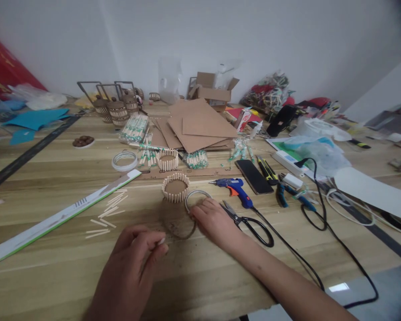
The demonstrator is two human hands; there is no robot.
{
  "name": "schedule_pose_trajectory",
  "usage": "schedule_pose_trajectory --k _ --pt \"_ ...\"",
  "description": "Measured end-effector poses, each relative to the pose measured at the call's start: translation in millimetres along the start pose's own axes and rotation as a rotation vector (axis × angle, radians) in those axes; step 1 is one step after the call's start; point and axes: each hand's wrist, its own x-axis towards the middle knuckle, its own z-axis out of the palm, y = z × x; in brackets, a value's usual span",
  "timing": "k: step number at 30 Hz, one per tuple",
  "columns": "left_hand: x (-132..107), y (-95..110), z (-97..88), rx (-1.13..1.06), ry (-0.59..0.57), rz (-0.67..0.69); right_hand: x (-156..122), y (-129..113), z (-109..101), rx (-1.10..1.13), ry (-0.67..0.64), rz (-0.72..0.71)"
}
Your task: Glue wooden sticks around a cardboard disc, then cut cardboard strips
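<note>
My left hand (138,258) is closed in a pinch above the table, a small pale spot showing at its fingertips; what it holds is unclear. My right hand (214,220) curls its fingers over the edge of a thin silver-grey ring (198,193), partly hidden beneath it. Between both hands curves a thin brown cord-like line (182,237), blurred. Just beyond stands a small round cup of wooden sticks (175,187) with a brown base, and another stick cup (167,159) is behind it. Scissors (257,229) and a blue glue gun (235,188) lie right of my right hand.
Loose short sticks (112,207) and a long white strip (67,214) lie left. A tape roll (124,161), cardboard sheets (200,127) and bagged sticks (135,127) are farther back. At right are a phone (254,177), a utility knife (267,170), pliers (296,196) and black cable (287,249).
</note>
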Motion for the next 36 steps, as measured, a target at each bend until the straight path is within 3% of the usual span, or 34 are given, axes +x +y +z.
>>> schedule_pose_trajectory --k 4,7,10,12,15,19,22,25,27,30,32,36 --pt "-3 1 7.9 -0.124 -0.072 -0.165 1 -5 -10 0.044 -0.033 0.046" --pt "-2 4 9.0 -0.150 -0.104 -0.202 -1 -16 -25 0.246 0.020 0.099" --pt "4 9 5.7 -0.127 -0.182 -0.102 -4 -33 -46 0.604 0.009 0.104" --pt "8 11 4.7 -0.119 -0.231 -0.036 -5 -43 -57 0.730 -0.029 0.093" --pt "10 12 7.3 -0.059 -0.271 0.121 -5 -52 -64 0.767 -0.065 0.060" --pt "11 12 7.1 0.183 -0.197 0.393 -8 -54 -55 0.738 -0.015 0.054" --pt "7 13 -3.1 0.396 -0.065 0.470 -13 -58 -41 0.888 0.140 0.245" --pt "-3 13 -10.4 0.333 0.058 0.465 -16 -65 -28 1.351 0.362 0.604" --pt "-8 13 -6.5 0.130 -0.014 0.411 -17 -71 -22 1.675 0.479 0.770" --pt "-7 14 11.3 -0.156 -0.118 0.128 -17 -82 -16 2.043 0.502 0.873" --pt "-2 15 25.0 -0.359 -0.147 -0.075 -19 -89 -14 2.171 0.472 0.924" --pt "7 18 42.7 -0.671 -0.128 -0.338 -23 -98 -13 2.258 0.467 0.984"
